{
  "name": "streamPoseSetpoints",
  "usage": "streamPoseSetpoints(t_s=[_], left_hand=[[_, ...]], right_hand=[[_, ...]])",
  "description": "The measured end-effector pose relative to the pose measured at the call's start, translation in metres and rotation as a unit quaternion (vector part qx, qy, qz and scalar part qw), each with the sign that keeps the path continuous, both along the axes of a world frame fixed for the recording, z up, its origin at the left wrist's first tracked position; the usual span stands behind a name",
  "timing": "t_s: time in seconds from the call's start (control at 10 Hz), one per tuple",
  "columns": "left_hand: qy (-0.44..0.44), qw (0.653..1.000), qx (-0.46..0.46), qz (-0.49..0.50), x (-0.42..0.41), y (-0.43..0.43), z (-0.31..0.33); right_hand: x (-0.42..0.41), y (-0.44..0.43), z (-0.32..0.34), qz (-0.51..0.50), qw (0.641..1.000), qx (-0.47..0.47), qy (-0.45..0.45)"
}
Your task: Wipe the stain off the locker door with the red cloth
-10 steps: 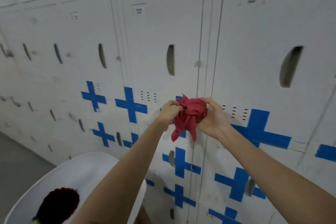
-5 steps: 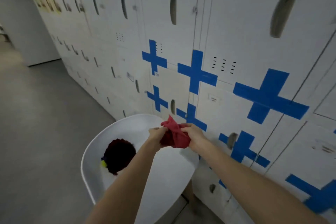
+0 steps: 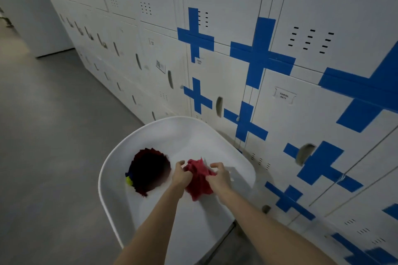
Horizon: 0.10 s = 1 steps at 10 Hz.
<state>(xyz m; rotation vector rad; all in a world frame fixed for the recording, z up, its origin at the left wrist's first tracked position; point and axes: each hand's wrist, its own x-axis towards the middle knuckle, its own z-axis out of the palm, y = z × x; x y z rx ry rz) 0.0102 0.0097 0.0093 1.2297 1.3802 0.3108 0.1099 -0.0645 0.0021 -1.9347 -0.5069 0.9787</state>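
Observation:
Both hands hold the crumpled red cloth low over the white chair seat. My left hand grips its left side and my right hand grips its right side. The cloth hangs down between them and touches or nearly touches the seat. The white locker doors with blue tape crosses fill the right and upper part of the view, well above my hands. I cannot make out a stain on any door.
A dark red bundle with a yellow-green bit lies on the seat left of my hands. Grey floor stretches to the left. The locker row runs away toward a white wall at the far left.
My hands have come down with the red cloth from the locker door to the chair seat. The view has tilted downward and the lockers now sit higher in frame.

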Motion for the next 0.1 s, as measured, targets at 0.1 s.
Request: streamPoseSetpoints(t_s=[0.1], left_hand=[[0.106,0.990,0.079,-0.053,0.0058,-0.0030,0.0075]], right_hand=[[-0.0009,-0.0016,-0.0011,0.089,0.990,-0.018,-0.112]])
